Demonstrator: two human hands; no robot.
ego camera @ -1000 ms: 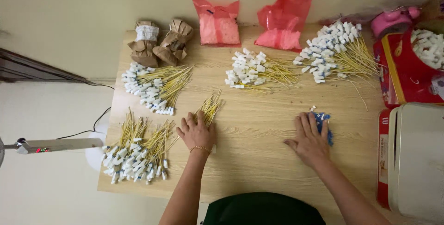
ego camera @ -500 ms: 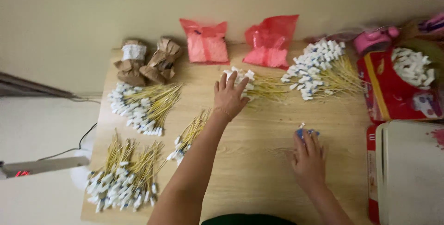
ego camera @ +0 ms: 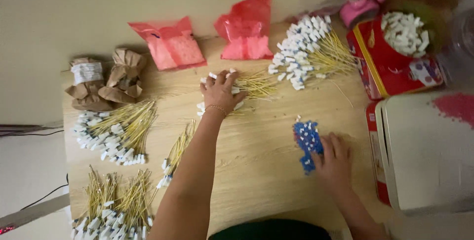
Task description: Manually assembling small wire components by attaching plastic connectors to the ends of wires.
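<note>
On wooden table [ego camera: 256, 141], left hand [ego camera: 220, 91] reaching far, fingers spread, pressing down on middle pile of yellow sticks with white tips [ego camera: 247, 88]. Gathering works best raking sticks parallel. Right hand [ego camera: 335, 160] resting flat, fingers together, touching blue beads [ego camera: 307, 144]. Counting: two brown paper bundles [ego camera: 106, 78], two red bags [ego camera: 212, 40].

Home piecework table [ego camera: 256, 136]: sorted wire bundles [ego camera: 118, 129], bags [ego camera: 170, 45]

The left hand [ego camera: 220, 91] covers the white ends of the middle stick pile [ego camera: 252, 86], so its grip there cannot be told. The bottom-left stick pile [ego camera: 116, 205] and the white box [ego camera: 427, 151] run off the frame's edges. The top-right corner is blurred.
</note>
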